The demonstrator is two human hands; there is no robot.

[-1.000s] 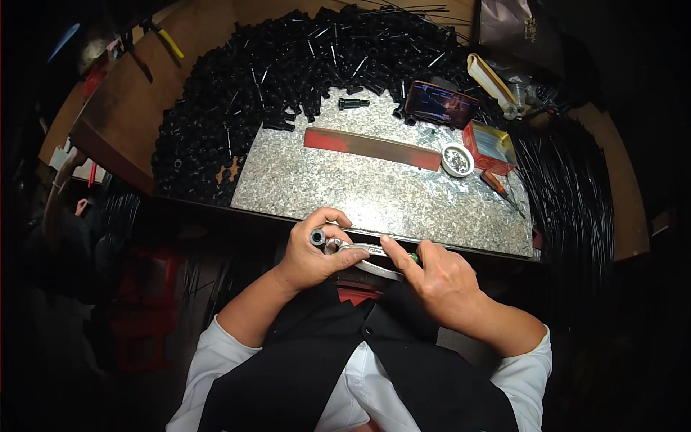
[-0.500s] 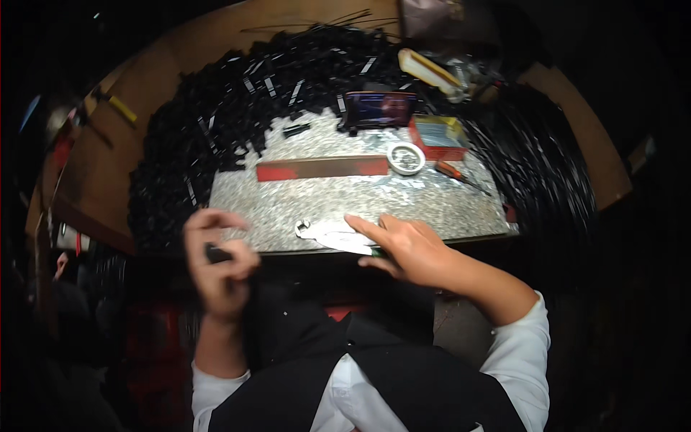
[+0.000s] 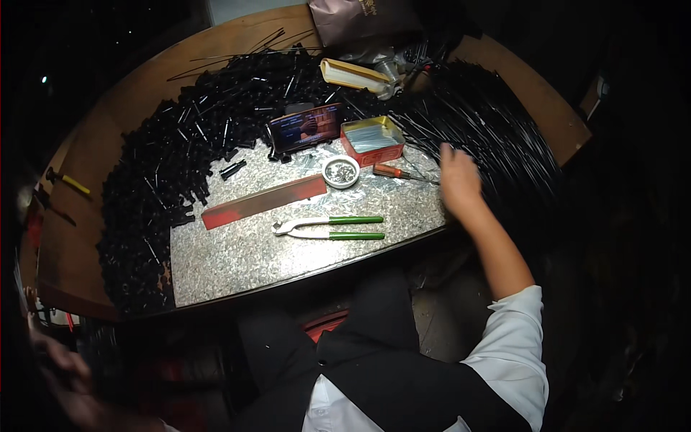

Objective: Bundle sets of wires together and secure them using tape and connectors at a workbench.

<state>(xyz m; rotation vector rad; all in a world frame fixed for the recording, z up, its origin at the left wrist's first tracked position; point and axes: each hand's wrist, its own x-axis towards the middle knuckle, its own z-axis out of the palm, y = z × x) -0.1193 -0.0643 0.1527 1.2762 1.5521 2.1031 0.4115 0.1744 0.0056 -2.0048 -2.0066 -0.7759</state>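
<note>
Right hand is leaving the central pincers, nearing black rods upper right; left hand is blurring lower left, both grips unclear!

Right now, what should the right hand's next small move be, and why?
Probably close on one of the thin black rods: the right hand, though blurred, is at their near side, and the green-handled pliers lie unheld on the speckled slab.
</note>
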